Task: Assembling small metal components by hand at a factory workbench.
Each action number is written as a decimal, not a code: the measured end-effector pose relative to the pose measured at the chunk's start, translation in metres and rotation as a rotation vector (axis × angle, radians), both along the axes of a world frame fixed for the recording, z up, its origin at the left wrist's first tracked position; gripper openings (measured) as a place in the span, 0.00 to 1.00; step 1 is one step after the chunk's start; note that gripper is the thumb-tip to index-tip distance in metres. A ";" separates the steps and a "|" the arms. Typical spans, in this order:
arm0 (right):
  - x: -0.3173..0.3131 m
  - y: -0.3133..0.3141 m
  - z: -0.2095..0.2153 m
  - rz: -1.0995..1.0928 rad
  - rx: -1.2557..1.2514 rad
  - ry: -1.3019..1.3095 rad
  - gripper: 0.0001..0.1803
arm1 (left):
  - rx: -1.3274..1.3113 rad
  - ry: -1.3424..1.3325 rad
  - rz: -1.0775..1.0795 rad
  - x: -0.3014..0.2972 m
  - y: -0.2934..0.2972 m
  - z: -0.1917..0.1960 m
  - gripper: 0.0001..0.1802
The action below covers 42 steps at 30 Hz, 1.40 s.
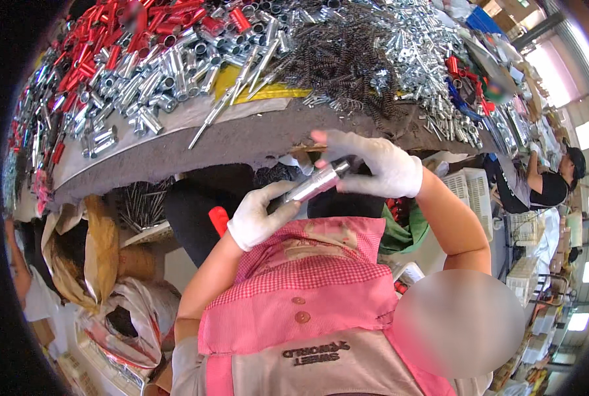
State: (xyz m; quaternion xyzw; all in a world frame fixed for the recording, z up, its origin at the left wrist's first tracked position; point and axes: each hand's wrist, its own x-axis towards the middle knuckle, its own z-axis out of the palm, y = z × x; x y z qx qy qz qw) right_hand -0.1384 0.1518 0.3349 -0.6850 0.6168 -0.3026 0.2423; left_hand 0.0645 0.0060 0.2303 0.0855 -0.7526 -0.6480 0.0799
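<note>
In front of my apron, a shiny silver metal tube (317, 183) with a dark end piece lies slanted between my hands, its dark end up and to the right. My left hand (261, 214), in a white glove, is closed around the tube's lower end. Around the dark upper end is my right hand (380, 162), also gloved, with bare fingertips. Its fingers and thumb are stretched apart on either side of that end, slightly blurred. Whether they touch it is hard to make out.
Beyond my hands, a cloth-covered table (241, 135) bears heaps of silver tubes (182, 69), red tubes (156, 26), dark springs (340, 59) and small metal parts (416, 53). Sacks (136, 310) stand at left, white crates (472, 198) at right. Another person (552, 178) works far right.
</note>
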 end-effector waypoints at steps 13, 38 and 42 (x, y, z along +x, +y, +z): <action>0.012 0.007 -0.020 -0.059 -0.057 -0.114 0.23 | -0.082 0.021 -0.037 0.004 0.007 0.001 0.18; 0.087 0.004 -0.111 -0.082 0.050 -0.432 0.47 | 0.512 0.471 0.585 -0.015 0.001 0.030 0.26; 0.073 0.040 -0.069 -0.207 -0.075 -0.352 0.32 | 1.393 0.611 0.709 0.007 -0.071 0.032 0.24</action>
